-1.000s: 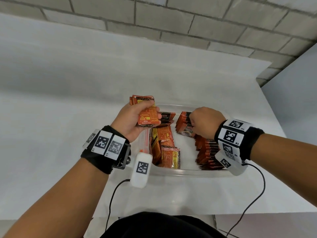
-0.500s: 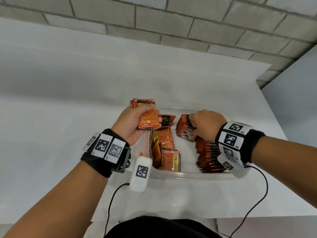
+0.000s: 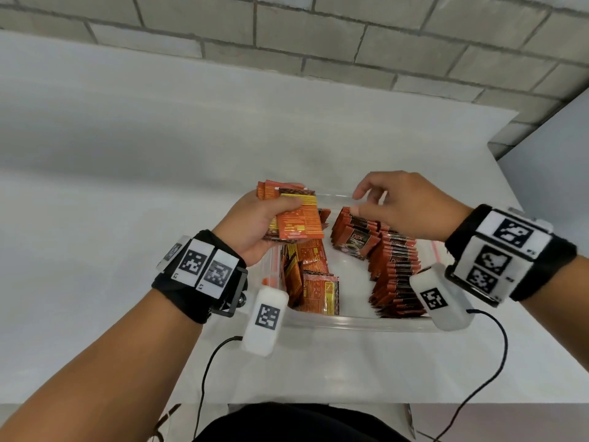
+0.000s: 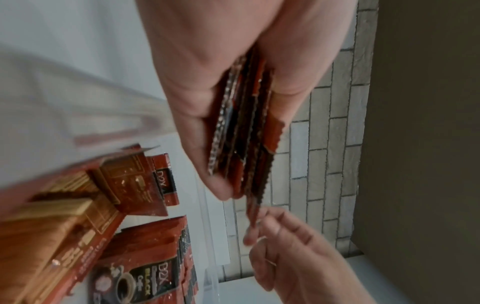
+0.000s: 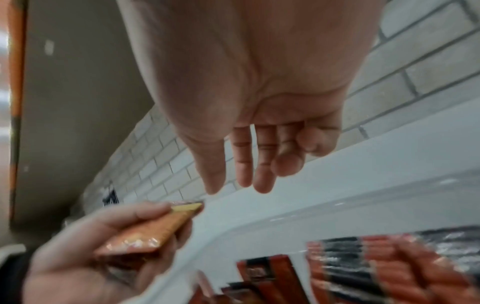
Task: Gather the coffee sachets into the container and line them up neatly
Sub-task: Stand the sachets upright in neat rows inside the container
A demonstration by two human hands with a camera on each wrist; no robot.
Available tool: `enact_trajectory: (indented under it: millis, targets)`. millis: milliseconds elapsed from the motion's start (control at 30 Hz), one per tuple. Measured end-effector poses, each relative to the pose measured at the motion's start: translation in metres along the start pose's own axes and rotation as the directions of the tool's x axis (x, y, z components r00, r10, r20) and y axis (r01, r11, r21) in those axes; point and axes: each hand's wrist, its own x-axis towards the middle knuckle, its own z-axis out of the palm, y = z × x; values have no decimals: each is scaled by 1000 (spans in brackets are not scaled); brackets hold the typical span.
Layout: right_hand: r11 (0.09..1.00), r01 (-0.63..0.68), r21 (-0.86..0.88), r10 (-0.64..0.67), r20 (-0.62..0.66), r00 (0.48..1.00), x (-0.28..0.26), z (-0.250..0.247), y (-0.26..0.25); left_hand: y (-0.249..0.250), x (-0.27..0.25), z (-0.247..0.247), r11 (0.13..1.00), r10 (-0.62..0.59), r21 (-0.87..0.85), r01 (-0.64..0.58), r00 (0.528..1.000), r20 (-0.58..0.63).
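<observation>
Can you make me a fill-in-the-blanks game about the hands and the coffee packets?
1. The left hand holds a stack of ____.
2. The right hand holds ____; its fingers are relaxed.
3. The neat row of sachets stands on the ____ side of the clear container.
4. Behind the table is a wall made of ____.

Missing words: sachets; nothing; right; bricks

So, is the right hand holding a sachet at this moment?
No, the right hand is empty, its fingers straight and spread above the container, while the left hand grips the stack of sachets.
</observation>
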Motion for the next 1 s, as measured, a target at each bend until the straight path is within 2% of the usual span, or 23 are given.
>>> enact_trajectory:
  millis: [67, 133, 267, 333, 400, 467, 533, 633, 800, 900, 1000]
  targets:
    - [981, 18, 193, -17, -9, 1000, -7, 1, -11, -2, -2, 8, 999, 4, 33, -5, 999, 44]
    - [923, 41, 383, -44, -1, 999, -14, 6, -21, -3, -6, 16, 999, 1, 42, -6, 994, 105]
    - [880, 90, 467, -85, -31, 996, -22, 12, -25, -7, -10, 26, 999, 5, 47, -14, 986, 169]
    - [874, 142, 464, -76, -157, 985, -25, 10, -20, -9, -11, 28, 998, -18, 67, 7, 986, 167]
    - [876, 217, 431, -53, -361, 931, -28, 7, -16, -11, -10, 27, 994, -67, 93, 57, 992, 109]
    - [880, 289, 376, -87, -471, 878, -34, 9, -14, -13, -8, 27, 993, -114, 43, 111, 989, 92]
    - [906, 332, 262, -196, -436, 878, -37, 19, -12, -14, -7, 30, 992, -108, -50, 115, 986, 123]
    - [933, 312, 179, -259, -267, 928, -40, 33, -7, -13, -4, 35, 993, -20, -111, 32, 994, 110]
    - [955, 234, 179, -157, -362, 919, -29, 18, -4, -8, -1, 40, 998, 57, -8, -56, 992, 115]
    - [978, 165, 131, -128, -254, 959, -22, 11, -5, -9, -2, 41, 995, 72, 58, -81, 989, 131]
    - [974, 107, 200, -73, -173, 982, -17, 3, -2, -5, -2, 39, 986, 88, 133, -98, 993, 80]
